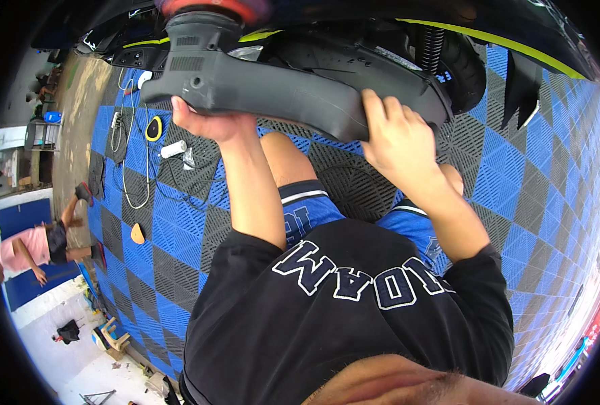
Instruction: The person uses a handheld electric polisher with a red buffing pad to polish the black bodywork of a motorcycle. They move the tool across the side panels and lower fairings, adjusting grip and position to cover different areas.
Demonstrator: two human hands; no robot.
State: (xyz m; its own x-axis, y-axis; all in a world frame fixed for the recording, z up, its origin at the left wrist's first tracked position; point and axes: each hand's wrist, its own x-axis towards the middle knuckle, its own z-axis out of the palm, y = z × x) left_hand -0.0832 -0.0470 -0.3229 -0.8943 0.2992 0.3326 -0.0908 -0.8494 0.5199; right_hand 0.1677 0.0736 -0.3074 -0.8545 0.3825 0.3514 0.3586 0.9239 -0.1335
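Observation:
A black power polisher (280, 88) with a blurred red pad (214, 7) spans the space in front of me, its head at the upper left against the dark body panel of a motorcycle or scooter (340, 20). From below, my left hand (214, 121) supports the head end, thumb up along the housing. My right hand (398, 129) is wrapped around the rear end of the polisher's handle. Behind the tool are the vehicle's black mudguard, a coil spring (430, 48) and a tyre (462, 76). The pad's contact with the panel cannot be made out clearly.
On the blue and black floor tiles lie a yellow-rimmed round pad (153, 128), a white bottle (173, 149), a small plastic bag (188, 159), cables, a power strip (116, 120) and an orange half-round piece (137, 233). Another person (31, 248) is at the far left.

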